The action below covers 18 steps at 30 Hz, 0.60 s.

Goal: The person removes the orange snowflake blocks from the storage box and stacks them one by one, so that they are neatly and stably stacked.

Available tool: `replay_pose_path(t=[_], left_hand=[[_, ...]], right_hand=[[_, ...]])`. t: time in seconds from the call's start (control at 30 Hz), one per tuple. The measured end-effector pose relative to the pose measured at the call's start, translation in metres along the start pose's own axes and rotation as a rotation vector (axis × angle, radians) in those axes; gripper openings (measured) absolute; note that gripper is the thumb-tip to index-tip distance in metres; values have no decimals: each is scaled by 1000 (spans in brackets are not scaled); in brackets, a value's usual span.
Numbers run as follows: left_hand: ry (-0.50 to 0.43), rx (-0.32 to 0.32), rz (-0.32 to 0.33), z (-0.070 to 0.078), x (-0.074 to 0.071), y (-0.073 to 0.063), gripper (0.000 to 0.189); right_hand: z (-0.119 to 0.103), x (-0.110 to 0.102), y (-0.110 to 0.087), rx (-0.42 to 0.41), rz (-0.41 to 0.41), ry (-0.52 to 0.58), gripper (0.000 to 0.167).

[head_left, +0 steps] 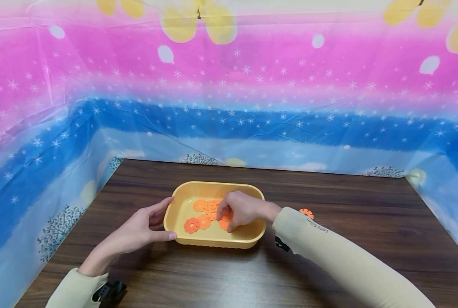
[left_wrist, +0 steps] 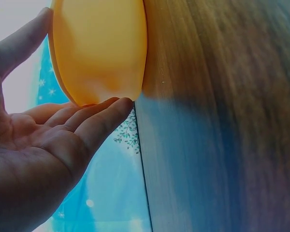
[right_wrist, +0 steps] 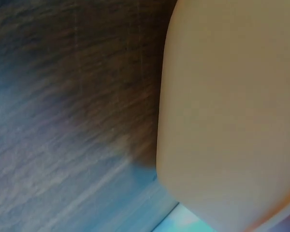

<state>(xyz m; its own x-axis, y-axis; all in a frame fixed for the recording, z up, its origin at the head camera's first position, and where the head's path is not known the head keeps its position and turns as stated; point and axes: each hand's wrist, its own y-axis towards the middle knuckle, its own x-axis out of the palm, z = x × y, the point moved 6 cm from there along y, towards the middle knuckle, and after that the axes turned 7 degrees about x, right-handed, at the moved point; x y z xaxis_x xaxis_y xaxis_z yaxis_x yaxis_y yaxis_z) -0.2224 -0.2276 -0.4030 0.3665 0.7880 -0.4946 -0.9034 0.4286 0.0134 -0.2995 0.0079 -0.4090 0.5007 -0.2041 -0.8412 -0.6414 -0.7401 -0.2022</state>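
Note:
A yellow plastic tub (head_left: 182,239) stands on the table, with several orange notched plastic discs (head_left: 192,225) lying on its floor. My left hand (head_left: 138,226) holds the tub's left end, thumb at the front corner and fingers along the end wall. In the left wrist view, that hand (left_wrist: 53,140) touches the tub's wall (left_wrist: 101,48) with thumb and fingertips. Reaching over the right side, my right hand (head_left: 246,208) has its fingers down inside the tub, thumb and forefinger around an orange disc (head_left: 225,223). The right wrist view shows only the tub's outer wall (right_wrist: 232,106), no fingers.
Another orange disc (head_left: 306,212) lies on the dark wood table (head_left: 352,201) right of the tub, partly behind the right sleeve. A patterned cloth (head_left: 229,85) in pink and blue hangs around the table's back and sides.

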Motion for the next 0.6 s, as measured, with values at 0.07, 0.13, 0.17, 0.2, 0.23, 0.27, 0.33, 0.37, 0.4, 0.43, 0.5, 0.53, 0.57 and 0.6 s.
replay_pose_path(t=[0.07,0.13,0.17,0.2,0.23,0.27,0.33,0.37,0.4,0.43,0.5,0.53,0.57,0.6], left_hand=[[-3,-2,0,0,0,-1,101],[-5,-1,1,0,0,-1,101],[-6,2,1,0,0,0,101],[-5,4,1,0,0,0,101],[-3,4,1,1,0,0,101],[-3,3,2,1,0,1,100],[-3,2,3,1,0,2,100],[-3,2,3,1,0,2,100],[-4,2,3,1,0,2,100],[-6,2,3,1,0,2,100],[-9,4,1,1,0,1,101],[-11,2,1,1,0,0,101],[-11,1,0,1,0,0,101],[-15,-3,-1,0,1,-1,101]], right_hand=[[-1,2,1,1,-2,14,29],[-2,4,2,1,-4,34,29],[-3,4,2,2,-5,43,29],[-3,4,2,1,-6,51,29],[-3,4,2,2,-6,57,30],[-3,3,2,2,-6,64,30],[-3,2,1,6,-1,56,32],[-3,1,0,7,2,55,32],[-3,0,0,8,5,52,32],[-3,0,0,8,7,50,32],[-4,0,-1,8,9,44,32],[-4,0,-1,5,9,44,32],[-5,1,-1,3,7,44,31],[-4,1,-1,3,7,40,31]])
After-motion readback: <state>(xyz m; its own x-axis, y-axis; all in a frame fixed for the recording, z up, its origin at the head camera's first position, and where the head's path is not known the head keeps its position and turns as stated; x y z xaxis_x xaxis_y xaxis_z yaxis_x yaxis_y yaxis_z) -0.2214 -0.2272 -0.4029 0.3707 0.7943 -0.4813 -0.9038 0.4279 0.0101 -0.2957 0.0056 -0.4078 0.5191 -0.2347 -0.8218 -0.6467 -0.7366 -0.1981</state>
